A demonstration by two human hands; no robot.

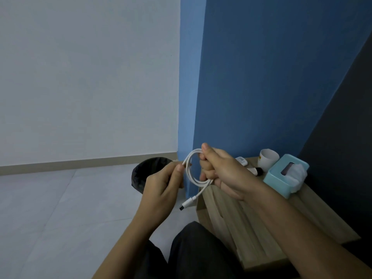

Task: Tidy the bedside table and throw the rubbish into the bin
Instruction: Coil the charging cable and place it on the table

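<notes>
While the right hand (219,170) grips one side of a coiled white charging cable (188,172) with its fingers curled round the gathered strands, the left hand (161,188) pinches a strand on the opposite side of the loop between thumb and fingers. The coil is held in the air at the centre of the frame, above the left edge of the wooden worktop (241,228), which runs from the centre toward the lower right. One end of the cable hangs down from the right hand, and its plug (189,201) dangles just below the loop, between the two wrists.

A round bin with a black liner (149,170) stands on the pale tiled floor (60,208) behind the left hand, close to the corner of the blue wall (261,77).

At the far end of the worktop, right of centre, a white cup (267,159) stands upright against the wall. Just beside it to the right sits a teal tissue box (277,180) with a white tissue (298,174) bulging from its top slot. A small white object (241,160) lies left of the cup, and a pale stick-like item with a black end (255,171) lies in front of it; both are partly hidden by the right hand. A knee in dark trousers (193,248) shows at the bottom centre.
</notes>
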